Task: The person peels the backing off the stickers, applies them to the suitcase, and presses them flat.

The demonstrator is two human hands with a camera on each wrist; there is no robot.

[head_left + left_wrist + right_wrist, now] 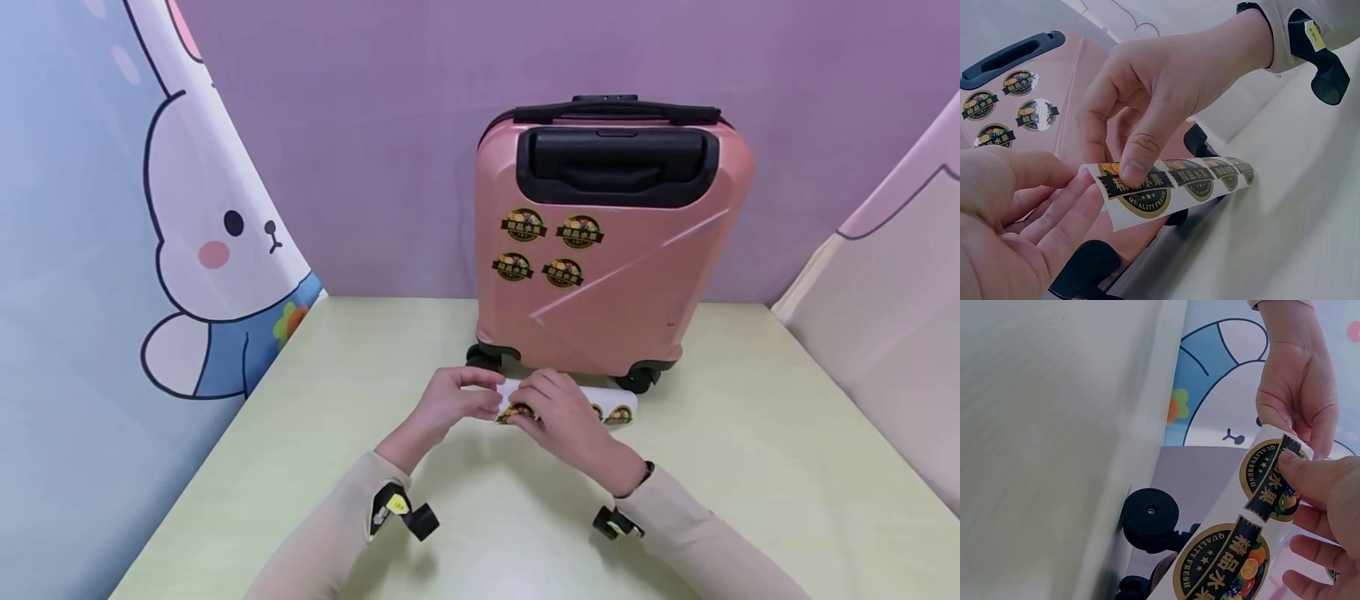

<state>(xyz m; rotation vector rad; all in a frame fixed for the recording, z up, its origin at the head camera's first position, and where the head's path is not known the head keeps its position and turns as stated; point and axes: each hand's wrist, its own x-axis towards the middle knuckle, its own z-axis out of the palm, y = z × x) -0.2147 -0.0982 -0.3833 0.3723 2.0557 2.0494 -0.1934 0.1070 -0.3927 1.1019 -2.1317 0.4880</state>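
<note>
A white strip of round black-and-gold fruit stickers [618, 402] is held up in front of the pink suitcase [622, 292]. My left hand [453, 402] pinches the strip's left end between thumb and fingers. Close beside it, my right hand [562, 417] grips the same end, its thumb [1142, 153] lying over the end sticker and its fingers behind the backing. In the right wrist view, the sticker strip [1219, 556] runs down from both hands, its printed side showing. Several matching stickers [579, 232] sit on the suitcase's upper left, below its black handle recess.
The suitcase stands upright on black wheels [637, 377] at the back of the pale table [360, 350]. Behind it hangs a purple cloth [360, 167], with a rabbit-printed cloth [202, 167] at the left. Each wrist wears a small black camera [422, 522].
</note>
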